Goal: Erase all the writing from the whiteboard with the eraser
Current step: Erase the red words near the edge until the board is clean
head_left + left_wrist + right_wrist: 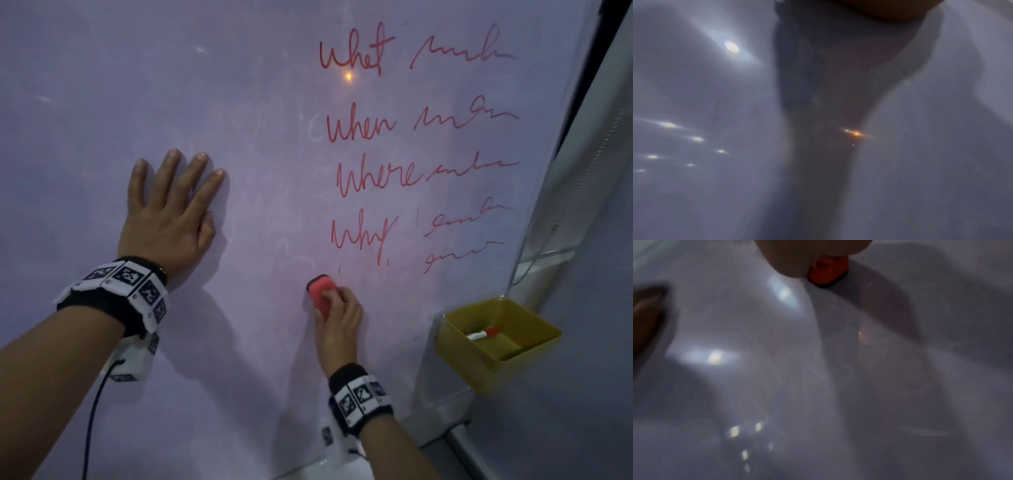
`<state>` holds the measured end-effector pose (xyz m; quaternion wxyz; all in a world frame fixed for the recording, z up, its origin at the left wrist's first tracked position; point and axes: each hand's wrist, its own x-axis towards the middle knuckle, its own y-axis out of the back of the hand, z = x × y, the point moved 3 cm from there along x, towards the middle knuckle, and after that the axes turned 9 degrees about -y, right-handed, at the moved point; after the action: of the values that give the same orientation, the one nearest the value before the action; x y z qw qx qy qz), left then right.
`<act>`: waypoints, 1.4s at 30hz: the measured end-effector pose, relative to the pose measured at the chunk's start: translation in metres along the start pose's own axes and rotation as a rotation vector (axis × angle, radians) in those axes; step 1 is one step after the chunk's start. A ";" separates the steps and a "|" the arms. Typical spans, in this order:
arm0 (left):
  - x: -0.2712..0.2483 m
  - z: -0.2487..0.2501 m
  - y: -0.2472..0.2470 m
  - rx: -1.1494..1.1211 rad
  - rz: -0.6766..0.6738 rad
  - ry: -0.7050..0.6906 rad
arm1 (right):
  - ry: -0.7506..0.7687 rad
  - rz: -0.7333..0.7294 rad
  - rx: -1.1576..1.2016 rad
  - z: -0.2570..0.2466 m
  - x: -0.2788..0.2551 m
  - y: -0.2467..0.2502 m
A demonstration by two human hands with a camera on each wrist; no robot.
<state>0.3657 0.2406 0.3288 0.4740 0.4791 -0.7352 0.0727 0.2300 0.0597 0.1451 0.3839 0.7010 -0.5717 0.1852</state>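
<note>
The whiteboard (102, 85) fills the head view, with several lines of red writing (411, 171) on its right half. My right hand (337, 318) grips a red eraser (320, 291) and holds it against the board just below the lowest written line. In the right wrist view the eraser (826, 272) shows at the top edge, its dark pad touching the board (818, 386) beside the palm. My left hand (171, 209) lies flat on the board at the left, fingers straight and spread. The left wrist view is blurred, showing only the board (694, 194) and a shadow.
A yellow tray (534, 346) hangs at the board's lower right and holds a red-capped marker (483, 334). A bead chain (565, 205) hangs along the board's right frame. A cable (92, 421) runs down from the left wrist band.
</note>
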 end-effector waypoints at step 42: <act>0.009 0.005 0.001 -0.027 0.070 0.031 | 0.263 0.113 -0.047 -0.009 0.076 0.027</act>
<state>0.3607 0.2329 0.3331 0.4889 0.4455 -0.7450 0.0867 0.2268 0.0152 0.2126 0.4605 0.6282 -0.5594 0.2835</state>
